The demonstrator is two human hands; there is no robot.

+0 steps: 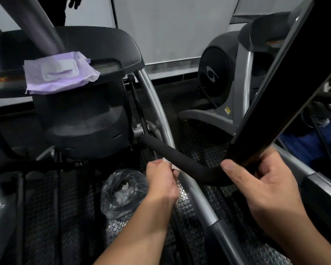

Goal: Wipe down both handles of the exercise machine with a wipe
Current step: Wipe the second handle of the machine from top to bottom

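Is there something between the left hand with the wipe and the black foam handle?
Nothing visible. The left hand holds the wipe right at the black foam handle; the right hand grips further along, at its bend.

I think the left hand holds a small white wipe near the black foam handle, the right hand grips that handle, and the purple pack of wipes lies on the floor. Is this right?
Not quite. The head view shows the purple pack of wipes lying on the machine's console shelf, not on the floor. The rest holds: the left hand pinches a small white wipe near the black foam handle, and the right hand grips that handle.
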